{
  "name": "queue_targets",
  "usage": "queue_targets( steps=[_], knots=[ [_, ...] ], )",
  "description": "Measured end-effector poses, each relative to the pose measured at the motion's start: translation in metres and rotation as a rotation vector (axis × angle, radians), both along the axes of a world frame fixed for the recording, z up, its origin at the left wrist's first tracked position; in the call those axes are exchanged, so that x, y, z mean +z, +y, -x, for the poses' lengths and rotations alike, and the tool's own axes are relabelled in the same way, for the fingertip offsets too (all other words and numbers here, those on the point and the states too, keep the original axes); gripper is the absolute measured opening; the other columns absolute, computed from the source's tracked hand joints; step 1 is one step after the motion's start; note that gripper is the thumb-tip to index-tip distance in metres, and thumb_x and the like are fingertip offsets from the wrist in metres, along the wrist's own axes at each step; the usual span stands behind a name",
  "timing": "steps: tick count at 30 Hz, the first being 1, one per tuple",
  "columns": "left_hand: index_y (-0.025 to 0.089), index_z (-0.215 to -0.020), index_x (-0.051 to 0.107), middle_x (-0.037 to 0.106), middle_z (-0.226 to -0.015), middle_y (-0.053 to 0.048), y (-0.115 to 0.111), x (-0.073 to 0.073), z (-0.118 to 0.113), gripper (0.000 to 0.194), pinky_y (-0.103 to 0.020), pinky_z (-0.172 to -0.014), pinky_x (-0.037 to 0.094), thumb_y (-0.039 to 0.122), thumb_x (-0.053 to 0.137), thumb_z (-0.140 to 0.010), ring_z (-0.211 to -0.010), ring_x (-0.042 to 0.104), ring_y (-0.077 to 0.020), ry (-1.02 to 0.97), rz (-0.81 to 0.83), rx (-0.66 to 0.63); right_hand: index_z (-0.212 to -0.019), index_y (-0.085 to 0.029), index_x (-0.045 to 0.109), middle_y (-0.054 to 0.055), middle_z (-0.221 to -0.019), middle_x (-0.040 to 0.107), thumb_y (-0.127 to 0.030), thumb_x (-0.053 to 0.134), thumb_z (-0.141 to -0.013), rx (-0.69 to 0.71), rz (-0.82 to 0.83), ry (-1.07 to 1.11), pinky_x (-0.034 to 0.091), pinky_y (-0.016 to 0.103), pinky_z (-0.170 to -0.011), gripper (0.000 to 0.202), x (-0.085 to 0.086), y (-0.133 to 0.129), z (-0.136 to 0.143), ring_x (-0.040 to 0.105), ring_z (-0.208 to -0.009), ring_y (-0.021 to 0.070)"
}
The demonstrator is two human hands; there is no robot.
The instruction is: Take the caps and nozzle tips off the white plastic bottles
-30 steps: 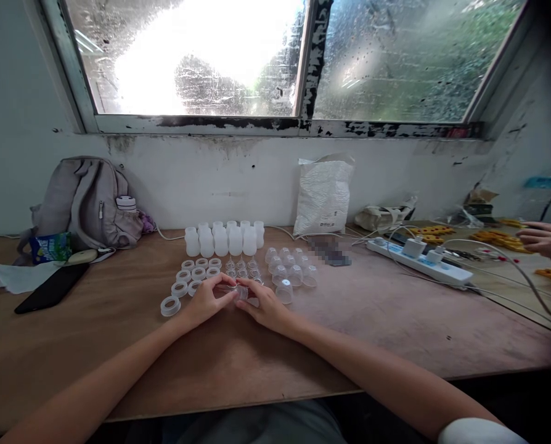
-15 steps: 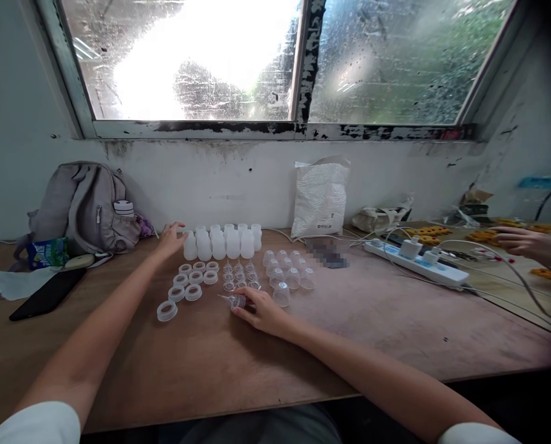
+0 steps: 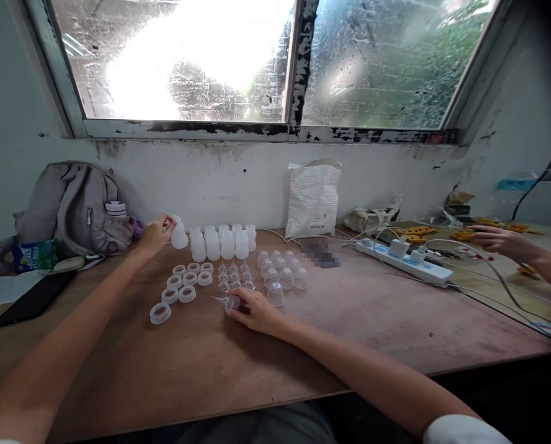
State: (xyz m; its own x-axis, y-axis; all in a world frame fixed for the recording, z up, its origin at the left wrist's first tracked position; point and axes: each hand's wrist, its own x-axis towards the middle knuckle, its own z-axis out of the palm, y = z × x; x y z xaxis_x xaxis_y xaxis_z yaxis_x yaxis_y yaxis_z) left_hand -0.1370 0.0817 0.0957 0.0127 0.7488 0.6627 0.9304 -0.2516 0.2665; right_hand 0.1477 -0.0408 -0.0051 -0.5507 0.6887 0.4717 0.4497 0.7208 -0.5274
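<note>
My left hand (image 3: 156,237) is closed on the upper part of a white bottle (image 3: 179,235), tilted and apart from the two rows of white bottles (image 3: 213,243). Near the middle of the table, my right hand (image 3: 252,309) pinches a small clear nipple-like piece (image 3: 230,302), its thin tip pointing left. Behind that hand stand several similar clear pieces (image 3: 222,277). Several clear rings (image 3: 160,312) lie to the left of them, and several clear caps (image 3: 275,295) stand to the right.
A grey backpack (image 3: 79,206), a black phone (image 3: 35,298) and a green packet (image 3: 35,255) are at left. A white bag (image 3: 313,198) leans on the wall. At right are a power strip (image 3: 402,261), cables, yellow parts (image 3: 418,233) and another person's hand (image 3: 511,242).
My left hand has taken hold of a white bottle and moved it left, away from the rows. My right hand still holds the clear piece. The camera view has shifted slightly.
</note>
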Motion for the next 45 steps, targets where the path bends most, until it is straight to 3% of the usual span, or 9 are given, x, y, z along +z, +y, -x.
queue_targets(
  steps=[6,9,13,20,24,27,30,35,45],
  knots=[
    [0.019,-0.087,0.051,0.059,-0.089,-0.003,-0.067,0.009,-0.039,0.026,-0.022,-0.063,0.044,0.040,0.039,-0.080,-0.073,0.058,-0.0139,-0.067,-0.089,-0.265,-0.107,-0.020,0.053,0.008,-0.100,0.059,-0.030,0.063,-0.065,0.010,-0.044,-0.117,0.043,0.032,-0.079,0.044,-0.004,0.003,-0.004,0.056,-0.090,0.0208],
    [0.019,-0.086,0.052,0.060,-0.089,-0.002,-0.096,-0.003,-0.057,0.026,-0.021,-0.058,0.044,0.041,0.040,-0.080,-0.069,0.058,-0.0130,-0.110,-0.003,-0.377,-0.102,-0.020,0.055,0.007,-0.097,0.060,-0.032,0.063,-0.066,0.004,-0.021,-0.066,0.044,0.031,-0.078,0.039,-0.001,0.000,-0.003,0.057,-0.087,0.0197],
    [0.020,-0.089,0.052,0.060,-0.090,-0.003,-0.114,-0.029,-0.070,0.024,-0.021,-0.059,0.045,0.039,0.042,-0.080,-0.072,0.058,-0.0135,-0.200,0.109,-0.524,-0.106,-0.019,0.049,0.005,-0.090,0.060,-0.035,0.051,-0.077,-0.097,0.044,0.206,0.046,0.026,-0.070,0.034,0.011,-0.008,-0.001,0.057,-0.076,0.0144],
    [0.021,-0.092,0.052,0.057,-0.094,-0.004,-0.123,-0.064,-0.097,0.022,-0.027,-0.073,0.047,0.037,0.049,-0.076,-0.087,0.056,-0.0166,-0.455,0.269,-0.728,-0.111,-0.020,0.043,0.005,-0.093,0.057,-0.034,0.045,-0.080,-0.174,0.028,0.412,0.046,0.025,-0.067,0.034,0.024,-0.014,-0.006,0.055,-0.076,0.0135],
    [0.021,-0.105,0.042,0.056,-0.098,-0.006,-0.123,-0.082,-0.122,0.040,-0.030,-0.079,0.045,0.037,0.057,-0.071,-0.092,0.054,-0.0174,-0.742,0.387,-0.881,-0.110,-0.020,0.044,0.005,-0.096,0.057,-0.032,0.048,-0.079,-0.147,-0.019,0.404,0.046,0.027,-0.071,0.034,0.027,-0.016,-0.006,0.055,-0.080,0.0148],
    [0.020,-0.113,0.040,0.054,-0.107,-0.009,-0.123,-0.090,-0.134,0.053,-0.033,-0.083,0.043,0.035,0.062,-0.067,-0.098,0.052,-0.0204,-0.744,0.577,-1.014,-0.108,-0.021,0.046,0.005,-0.098,0.057,-0.031,0.049,-0.078,-0.134,-0.047,0.379,0.045,0.028,-0.074,0.032,0.031,-0.018,-0.007,0.055,-0.083,0.0154],
    [0.020,-0.117,0.041,0.050,-0.115,-0.009,-0.126,-0.091,-0.139,0.064,-0.035,-0.087,0.039,0.029,0.069,-0.060,-0.105,0.047,-0.0242,-0.598,0.657,-1.057,-0.104,-0.020,0.049,0.005,-0.099,0.057,-0.031,0.049,-0.077,-0.130,-0.070,0.348,0.045,0.027,-0.071,0.028,0.033,-0.019,-0.008,0.055,-0.082,0.0157],
    [0.015,-0.108,0.050,0.058,-0.100,-0.007,-0.129,-0.090,-0.137,0.051,-0.032,-0.077,0.042,0.032,0.065,-0.063,-0.090,0.053,-0.0225,-0.598,0.658,-0.967,-0.103,-0.019,0.048,0.006,-0.100,0.055,-0.031,0.048,-0.078,-0.078,-0.021,0.375,0.046,0.026,-0.068,0.028,0.034,-0.018,-0.009,0.054,-0.081,0.0148],
    [0.013,-0.078,0.055,0.053,-0.068,0.000,-0.129,-0.087,-0.130,0.028,-0.023,-0.056,0.036,0.027,0.066,-0.057,-0.063,0.046,-0.0127,-0.730,0.817,-0.983,-0.103,-0.018,0.051,0.004,-0.091,0.055,-0.036,0.054,-0.075,0.195,0.383,0.559,0.043,0.026,-0.068,0.033,0.038,-0.007,-0.015,0.052,-0.081,0.0155]
  ],
)
